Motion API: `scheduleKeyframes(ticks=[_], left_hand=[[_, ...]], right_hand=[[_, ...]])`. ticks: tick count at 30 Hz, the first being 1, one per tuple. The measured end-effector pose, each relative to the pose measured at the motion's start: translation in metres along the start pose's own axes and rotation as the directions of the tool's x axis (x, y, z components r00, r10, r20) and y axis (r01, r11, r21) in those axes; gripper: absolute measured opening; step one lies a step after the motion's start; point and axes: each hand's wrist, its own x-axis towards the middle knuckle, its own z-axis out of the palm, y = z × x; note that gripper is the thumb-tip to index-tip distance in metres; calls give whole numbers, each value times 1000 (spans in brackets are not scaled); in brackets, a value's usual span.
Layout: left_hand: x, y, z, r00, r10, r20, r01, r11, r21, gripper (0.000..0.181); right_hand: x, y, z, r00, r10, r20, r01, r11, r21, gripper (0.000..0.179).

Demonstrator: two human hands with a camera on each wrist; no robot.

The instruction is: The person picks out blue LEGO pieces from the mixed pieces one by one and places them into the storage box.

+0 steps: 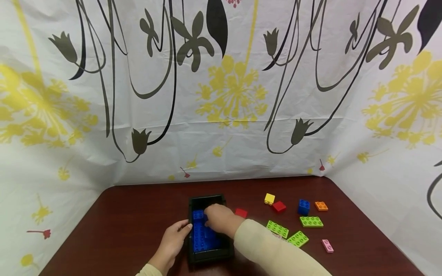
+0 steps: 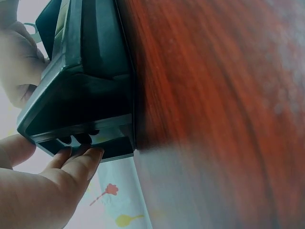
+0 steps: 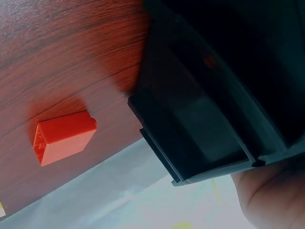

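A black bin (image 1: 210, 257) stands on the table with several blue bricks (image 1: 199, 232) inside, some with studs up. My left hand (image 1: 172, 239) holds the bin's left side. In the left wrist view, the left thumb lies by the rim and the fingertips (image 2: 90, 160) touch the lower wall. My right hand (image 1: 222, 219) reaches over the right wall into the bin, fingers bent down among the blue bricks. Whether those fingers pinch a brick is hidden. Just right of the bin lies a red brick (image 1: 241, 213), also seen on its side in the right wrist view (image 3: 66, 137).
Right of the bin lie a yellow brick (image 1: 269, 199), another red brick (image 1: 279, 206), a blue brick (image 1: 304, 207), an orange brick (image 1: 321, 206), a pink brick (image 1: 327, 245) and lime-green bricks (image 1: 311, 221). A patterned cloth (image 1: 238, 153) hangs behind the dark wooden table (image 1: 138, 207).
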Motion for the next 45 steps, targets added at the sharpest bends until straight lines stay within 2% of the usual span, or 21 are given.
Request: scheduleKeyframes(ticks=[17,29,37,45], left_hand=[[-2,1,-1,1000,18,9,-18,1000,4,53],[-3,0,-2,999,35,13,-35,999,3,53],[-1,1,-2,1000,24,8,-24,1000,-2,51],[-1,2,-3,1000,22,12,-22,1000,-5,50]], right_hand=[[3,-1,0,1000,-6,28,6,1000,25,34],[6,-2,4,997,19,72,-22,999,40,31],[6,-5,3,997,34,77,-37,998,42,15],[6,-9,1,995,55,81,-58,998,34,14]])
